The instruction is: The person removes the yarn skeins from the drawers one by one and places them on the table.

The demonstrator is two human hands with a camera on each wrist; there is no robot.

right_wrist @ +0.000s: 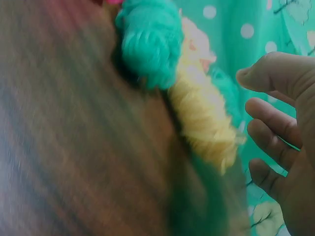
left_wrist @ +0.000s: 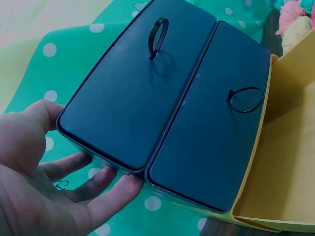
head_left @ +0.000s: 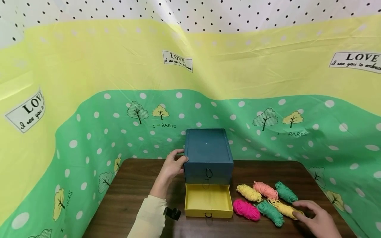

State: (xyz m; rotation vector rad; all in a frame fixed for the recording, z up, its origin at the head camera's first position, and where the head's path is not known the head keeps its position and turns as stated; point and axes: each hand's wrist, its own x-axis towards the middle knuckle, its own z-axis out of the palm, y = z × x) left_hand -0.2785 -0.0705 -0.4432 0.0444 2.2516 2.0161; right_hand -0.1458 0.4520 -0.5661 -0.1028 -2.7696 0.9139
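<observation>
A small blue drawer cabinet (head_left: 208, 147) stands at the back of the table, with black ring pulls on its two blue fronts. Its bottom yellow drawer (head_left: 209, 213) is pulled out, and nothing shows inside. My left hand (head_left: 172, 165) rests against the cabinet's left side, thumb at the top edge and fingers spread along the side. To the right of the drawer lie several yarn skeins: magenta (head_left: 246, 209), coral (head_left: 266, 190), two green and two yellow. Over the near yellow skein (head_left: 284, 209) my right hand (head_left: 319, 219) hovers, thumb and fingers apart, holding nothing.
The dark wooden table (head_left: 128, 195) ends at a polka-dotted green and yellow curtain (head_left: 89, 132) around the back and sides. A black strap camera (head_left: 172, 213) sits on my left wrist, near the drawer's left front corner.
</observation>
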